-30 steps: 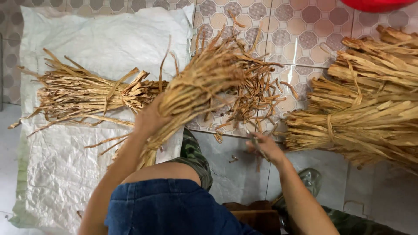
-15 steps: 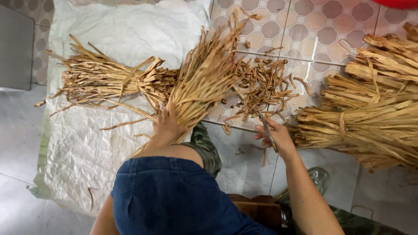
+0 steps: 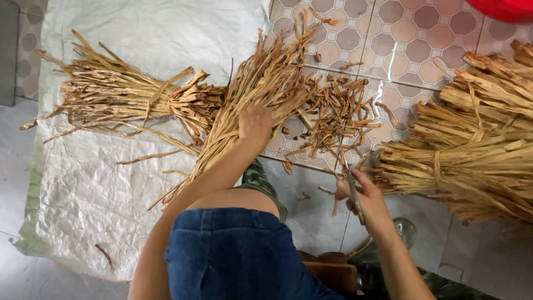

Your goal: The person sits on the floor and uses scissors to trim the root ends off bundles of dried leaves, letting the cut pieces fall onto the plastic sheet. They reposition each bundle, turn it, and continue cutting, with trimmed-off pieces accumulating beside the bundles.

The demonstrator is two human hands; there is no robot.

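Note:
My left hand (image 3: 255,125) grips a long bundle of dry tan plant strips (image 3: 252,91) that slants from the lower left up toward the tiles. My right hand (image 3: 363,194) holds a pair of scissors (image 3: 350,180) with the blades pointing up toward a loose pile of cut strip pieces (image 3: 336,111) on the tiled floor. A tied bundle of the same strips (image 3: 125,100) lies on the white woven sack (image 3: 111,183) to the left.
Large tied bundles of strips (image 3: 472,150) are stacked at the right. A red object (image 3: 508,8) sits at the top right corner. My knee in blue shorts (image 3: 233,250) fills the bottom centre, above a low wooden stool (image 3: 330,269).
My left hand slid up along the bundle, lowering it toward the sack. My right hand with the scissors moved slightly right and down, away from the cut pieces.

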